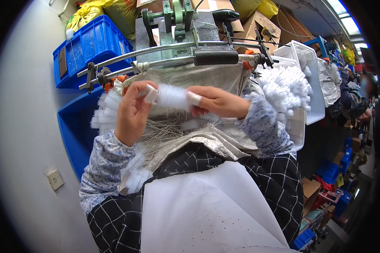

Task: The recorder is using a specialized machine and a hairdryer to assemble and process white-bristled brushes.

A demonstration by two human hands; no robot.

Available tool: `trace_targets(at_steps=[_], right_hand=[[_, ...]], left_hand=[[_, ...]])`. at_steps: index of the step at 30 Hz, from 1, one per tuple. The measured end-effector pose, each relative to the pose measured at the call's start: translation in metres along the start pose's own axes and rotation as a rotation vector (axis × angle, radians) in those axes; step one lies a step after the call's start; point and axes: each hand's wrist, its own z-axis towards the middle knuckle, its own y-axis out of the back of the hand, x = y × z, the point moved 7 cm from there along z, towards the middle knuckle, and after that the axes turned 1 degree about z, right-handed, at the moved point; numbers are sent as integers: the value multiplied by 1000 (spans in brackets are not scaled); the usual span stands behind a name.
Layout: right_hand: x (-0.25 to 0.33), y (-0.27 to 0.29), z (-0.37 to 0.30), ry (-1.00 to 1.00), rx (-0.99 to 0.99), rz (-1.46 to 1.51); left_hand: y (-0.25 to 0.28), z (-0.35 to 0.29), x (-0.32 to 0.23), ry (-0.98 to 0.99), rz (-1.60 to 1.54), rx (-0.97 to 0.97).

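Observation:
Both hands hold one small white bristle brush level in front of me. My left hand pinches its left end with taped fingertips. At the brush's right end is my right hand, gripping with a taped finger. Below the hands, a silver cloth over my lap carries a heap of thin wire stems and more white brushes.
A green and black metal machine with curved rods stands just beyond my hands. Blue bins sit at the left, a white bin with several finished white brushes at the right. Another person works far right.

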Motion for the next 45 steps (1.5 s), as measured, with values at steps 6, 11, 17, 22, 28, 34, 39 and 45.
trace_targets(at_steps=[6, 11, 17, 22, 28, 34, 39, 45], right_hand=[[21, 112, 4, -7, -848, -831], [-1, 192, 23, -76, -1088, -1300], [-6, 201, 35, -106, -1057, -1246], [-4, 200, 32, -139, -1015, -1190], [-9, 210, 49, -182, -940, -1303], [-22, 220, 51, -72, -920, -1433], [-17, 217, 7, -353, -1159, -1309], [-23, 213, 26, -99, -1121, -1073]], left_hand=[[76, -11, 14, 111, 688, -19], [124, -8, 57, 235, 898, -95], [136, -9, 63, 277, 832, -197], [137, -11, 66, 317, 877, -112], [143, -13, 77, 337, 737, -133], [139, -13, 61, 284, 724, -189], [166, -24, 22, 1, 647, -335], [204, -45, -54, -252, 576, -616]])
